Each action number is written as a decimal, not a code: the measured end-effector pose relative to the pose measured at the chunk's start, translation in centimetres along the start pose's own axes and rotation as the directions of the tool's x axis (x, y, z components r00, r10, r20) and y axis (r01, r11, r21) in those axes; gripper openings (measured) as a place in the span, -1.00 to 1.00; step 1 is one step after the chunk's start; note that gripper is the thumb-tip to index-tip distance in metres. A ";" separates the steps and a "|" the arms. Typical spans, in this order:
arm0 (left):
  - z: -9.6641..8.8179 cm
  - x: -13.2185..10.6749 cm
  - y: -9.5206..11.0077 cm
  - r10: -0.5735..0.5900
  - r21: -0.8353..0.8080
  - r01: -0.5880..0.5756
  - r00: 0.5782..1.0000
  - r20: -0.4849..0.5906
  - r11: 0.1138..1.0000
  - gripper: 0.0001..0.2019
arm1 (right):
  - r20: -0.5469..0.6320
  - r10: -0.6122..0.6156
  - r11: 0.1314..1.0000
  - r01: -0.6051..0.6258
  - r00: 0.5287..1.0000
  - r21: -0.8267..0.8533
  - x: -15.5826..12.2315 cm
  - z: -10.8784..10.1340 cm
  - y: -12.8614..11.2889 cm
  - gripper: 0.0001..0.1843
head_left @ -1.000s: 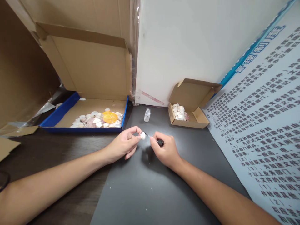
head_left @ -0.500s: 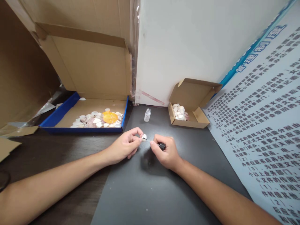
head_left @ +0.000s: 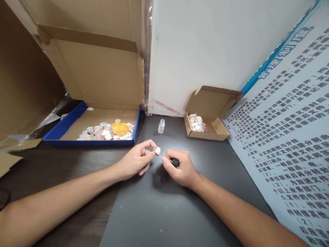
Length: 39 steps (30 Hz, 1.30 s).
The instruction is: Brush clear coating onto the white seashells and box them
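Note:
My left hand (head_left: 137, 159) pinches a small white shell (head_left: 157, 150) between thumb and fingers, just above the dark table (head_left: 159, 206). My right hand (head_left: 180, 167) is closed on a thin brush with a black cap (head_left: 175, 162), and the brush tip touches the shell's lower side. Behind the hands a small clear bottle (head_left: 161, 126) stands uncapped.
A large blue-edged cardboard box (head_left: 65, 123) at the back left holds several shells and an orange shell (head_left: 120, 129). At the back right, a small cardboard box (head_left: 218, 128) holds more shells. A printed poster (head_left: 290, 137) leans along the right. A white wall stands behind.
My right hand has shifted slightly left and down, bringing the brush under the shell. My left hand has turned the shell a little and stayed in place.

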<state>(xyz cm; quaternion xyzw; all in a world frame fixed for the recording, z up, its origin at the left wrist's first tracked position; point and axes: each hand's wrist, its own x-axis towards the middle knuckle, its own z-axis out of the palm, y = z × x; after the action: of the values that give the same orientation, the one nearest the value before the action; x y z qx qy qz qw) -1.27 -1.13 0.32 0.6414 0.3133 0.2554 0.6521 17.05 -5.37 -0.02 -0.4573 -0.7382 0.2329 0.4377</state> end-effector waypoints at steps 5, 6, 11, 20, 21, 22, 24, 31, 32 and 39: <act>0.2 0.0 0.3 -0.009 -0.002 0.009 1.000 -0.011 1.000 -0.70 | -0.109 0.123 0.991 -0.128 0.986 -0.046 0.1 0.0 0.1 -0.64; 0.2 0.0 0.4 -0.012 -0.004 0.012 1.000 -0.010 1.000 -0.70 | -0.108 0.122 0.991 -0.128 0.987 -0.044 0.1 -0.1 0.1 -0.63; 0.1 -0.1 0.5 -0.007 -0.013 0.007 1.000 -0.007 1.000 -0.70 | -0.015 0.015 1.000 -0.015 1.000 -0.012 0.0 -0.1 -0.1 -0.65; 0.0 -0.1 0.1 -0.002 0.010 0.002 1.000 0.004 1.000 -0.70 | -0.034 0.018 1.000 -0.019 0.999 -0.025 0.1 0.0 0.1 -0.65; 0.0 -0.1 0.1 -0.003 0.011 0.003 1.000 0.002 1.000 -0.70 | -0.029 0.019 0.999 -0.020 0.999 -0.029 0.1 0.1 0.1 -0.65; 0.0 0.0 0.1 -0.006 0.010 0.006 1.000 -0.001 1.000 -0.70 | -0.041 0.036 0.999 -0.038 0.998 -0.039 0.1 0.1 0.1 -0.65; 0.1 0.0 0.2 -0.016 0.009 0.016 1.000 -0.007 1.000 -0.70 | -0.091 0.088 0.994 -0.093 0.992 -0.060 0.1 0.1 0.2 -0.65; 0.0 0.0 0.1 -0.002 -0.003 0.002 1.000 0.007 1.000 -0.71 | -0.027 0.014 1.000 -0.014 1.000 -0.005 0.0 0.0 -0.1 -0.65; 0.0 0.0 0.1 0.000 -0.003 0.000 1.000 0.008 1.000 -0.71 | -0.014 0.011 1.000 -0.012 1.000 -0.010 0.0 0.0 -0.1 -0.65; 0.2 -0.1 0.3 -0.013 -0.007 0.013 1.000 -0.013 1.000 -0.70 | -0.148 0.087 0.995 -0.095 0.985 -0.043 0.2 -0.2 0.2 -0.63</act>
<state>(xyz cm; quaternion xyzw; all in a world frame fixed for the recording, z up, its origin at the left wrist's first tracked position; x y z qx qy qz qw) -1.17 -1.32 0.58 0.6355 0.3207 0.2563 0.6539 17.26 -5.14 0.04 -0.5172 -0.6881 0.1999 0.4680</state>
